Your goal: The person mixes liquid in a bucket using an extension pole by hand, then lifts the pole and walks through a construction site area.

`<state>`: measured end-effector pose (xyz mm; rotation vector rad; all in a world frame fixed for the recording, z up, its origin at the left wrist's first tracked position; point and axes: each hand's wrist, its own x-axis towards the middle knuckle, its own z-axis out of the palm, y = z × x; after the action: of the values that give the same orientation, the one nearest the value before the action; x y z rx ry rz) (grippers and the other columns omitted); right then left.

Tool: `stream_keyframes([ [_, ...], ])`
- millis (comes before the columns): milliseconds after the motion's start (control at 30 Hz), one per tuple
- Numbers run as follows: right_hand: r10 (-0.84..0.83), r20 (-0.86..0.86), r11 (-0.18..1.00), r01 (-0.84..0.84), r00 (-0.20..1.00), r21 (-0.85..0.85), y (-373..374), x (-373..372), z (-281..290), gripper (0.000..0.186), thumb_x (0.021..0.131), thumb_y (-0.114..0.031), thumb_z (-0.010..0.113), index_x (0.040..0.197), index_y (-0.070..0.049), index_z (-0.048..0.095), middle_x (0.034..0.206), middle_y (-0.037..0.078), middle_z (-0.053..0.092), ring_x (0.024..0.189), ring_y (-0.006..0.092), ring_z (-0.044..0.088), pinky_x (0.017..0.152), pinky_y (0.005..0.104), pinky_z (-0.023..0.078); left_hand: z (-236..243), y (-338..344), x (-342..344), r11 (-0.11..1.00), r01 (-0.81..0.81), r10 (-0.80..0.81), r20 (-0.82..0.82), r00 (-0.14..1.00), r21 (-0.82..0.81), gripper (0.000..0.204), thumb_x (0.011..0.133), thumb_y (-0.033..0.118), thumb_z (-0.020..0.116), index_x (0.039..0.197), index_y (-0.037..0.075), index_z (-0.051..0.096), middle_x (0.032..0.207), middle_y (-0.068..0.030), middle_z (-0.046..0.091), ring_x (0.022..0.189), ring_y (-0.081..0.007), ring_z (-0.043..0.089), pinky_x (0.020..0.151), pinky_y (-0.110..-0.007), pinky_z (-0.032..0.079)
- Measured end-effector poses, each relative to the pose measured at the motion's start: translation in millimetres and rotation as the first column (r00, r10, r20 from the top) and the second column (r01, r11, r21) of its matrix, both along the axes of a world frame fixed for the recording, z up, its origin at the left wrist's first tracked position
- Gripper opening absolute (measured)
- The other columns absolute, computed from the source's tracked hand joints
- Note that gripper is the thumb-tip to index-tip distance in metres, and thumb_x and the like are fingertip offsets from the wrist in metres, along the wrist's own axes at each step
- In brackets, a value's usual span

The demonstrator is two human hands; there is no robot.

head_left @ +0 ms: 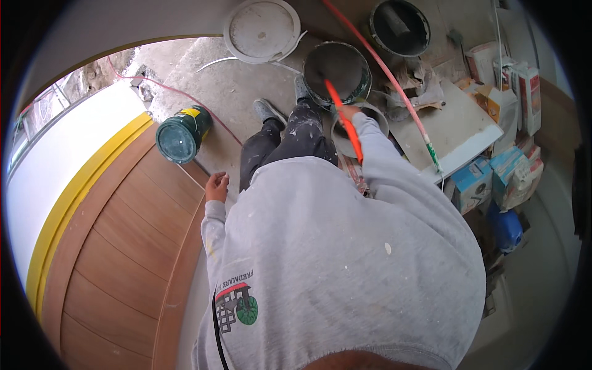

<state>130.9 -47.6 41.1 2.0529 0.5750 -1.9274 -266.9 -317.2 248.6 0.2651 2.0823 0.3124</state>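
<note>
My right hand [350, 112] is closed around a long, narrow orange-red tool [351, 137] whose exact kind I cannot make out. Its far end reaches over a dark green bucket [366, 86] with grey material inside. Beneath my right hand and sleeve, partly covered, is a paler grey bucket [381, 118]. To the left, my left hand [217, 186] hangs beside my hip, its fingers loosely bent and apart, with nothing visible in them. The closest thing to it is a green bucket with a yellow label [179, 140].
A round whitish lid [262, 31] tops a container ahead. Another dark bucket [401, 46] stands far right, near a long pink-red pole [394, 83]. Boxes [473, 185] and a pale board [447, 135] crowd the right. A brown wooden door panel [123, 265] lies left; a red cord [179, 92] crosses the floor.
</note>
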Motion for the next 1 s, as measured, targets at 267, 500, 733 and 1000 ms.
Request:
stream_keyframes([
  [267, 0.412, 0.214, 0.767, -0.464, 0.886, 0.443, 81.1, 32.9, -121.7, 0.052, 0.086, -0.055, 0.048, 0.070, -0.007, 0.063, 0.057, 0.010, 0.058, 0.050, 0.0242, 0.058, 0.048, 0.0413, 0.046, -39.6, 9.2, 2.2, 0.952, 0.302, -0.290, -0.169, 0.942, 0.045, 0.031, 0.080, 0.034, 0.066, 0.099, 0.009, 0.068, 0.089, -0.0129, 0.070, 0.082, -0.0258, 0.067, 0.077, -0.036, 0.051],
  [500, -0.378, -0.010, 0.904, 0.367, 0.926, -0.221, 33.5, 35.4, -80.3, 0.037, 0.085, -0.044, 0.046, 0.064, -0.014, 0.050, 0.050, 0.007, 0.048, 0.035, 0.0233, 0.043, 0.036, 0.0393, 0.039, 14.4, -25.1, 13.5, 1.000, -0.024, 0.027, -0.179, 0.983, 0.017, 0.031, 0.082, 0.026, 0.067, 0.104, 0.004, 0.065, 0.093, -0.0143, 0.069, 0.089, -0.0233, 0.066, 0.079, -0.034, 0.051],
  [733, -0.038, -0.254, 0.996, 0.015, 0.967, -0.091, 15.0, -26.7, -42.7, 0.030, 0.085, -0.042, 0.049, 0.072, -0.015, 0.050, 0.049, 0.001, 0.040, 0.040, 0.0173, 0.045, 0.036, 0.0355, 0.037, 20.8, -5.6, 9.7, 0.995, 0.076, -0.084, -0.116, 0.990, -0.071, 0.032, 0.084, 0.025, 0.066, 0.105, 0.002, 0.064, 0.096, -0.0161, 0.068, 0.089, -0.0241, 0.066, 0.080, -0.034, 0.051],
  [1000, -0.272, -0.012, 0.952, 0.271, 0.962, 0.141, 93.0, 19.3, -100.2, 0.019, 0.086, -0.028, 0.044, 0.079, -0.011, 0.050, 0.053, 0.007, 0.050, 0.039, 0.0233, 0.048, 0.035, 0.0386, 0.041, 8.7, 21.1, 0.2, 0.988, 0.153, -0.150, -0.089, 0.985, 0.029, 0.034, 0.084, 0.028, 0.065, 0.106, 0.003, 0.064, 0.096, -0.0155, 0.068, 0.090, -0.0249, 0.066, 0.081, -0.034, 0.051],
])
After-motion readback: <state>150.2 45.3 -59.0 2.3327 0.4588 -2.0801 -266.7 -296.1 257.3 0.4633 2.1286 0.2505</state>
